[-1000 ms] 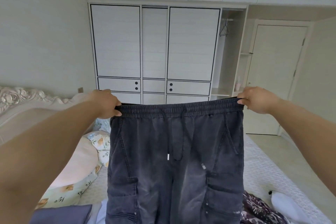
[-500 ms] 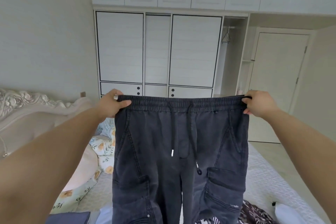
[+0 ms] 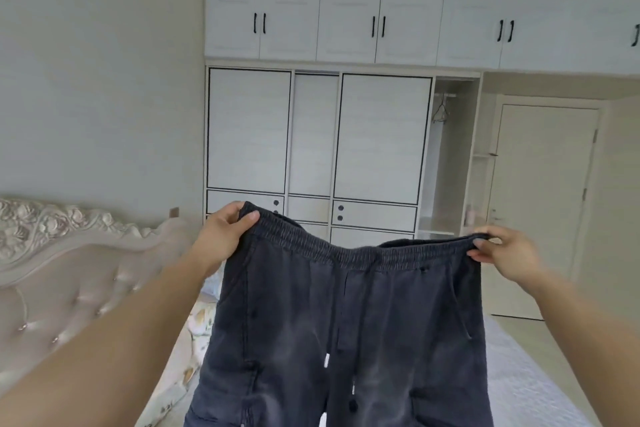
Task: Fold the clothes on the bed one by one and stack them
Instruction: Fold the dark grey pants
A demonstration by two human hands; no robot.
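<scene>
Dark faded cargo trousers (image 3: 346, 322) held up by the waistband above the bed (image 3: 519, 374).
Soft washed denim, gathered elastic waist sagging mid-span, drawstring dangling. The left hand (image 3: 221, 239) and right hand (image 3: 502, 253) each pinch a waistband corner, thumb over fabric, fingers curled behind.
</scene>
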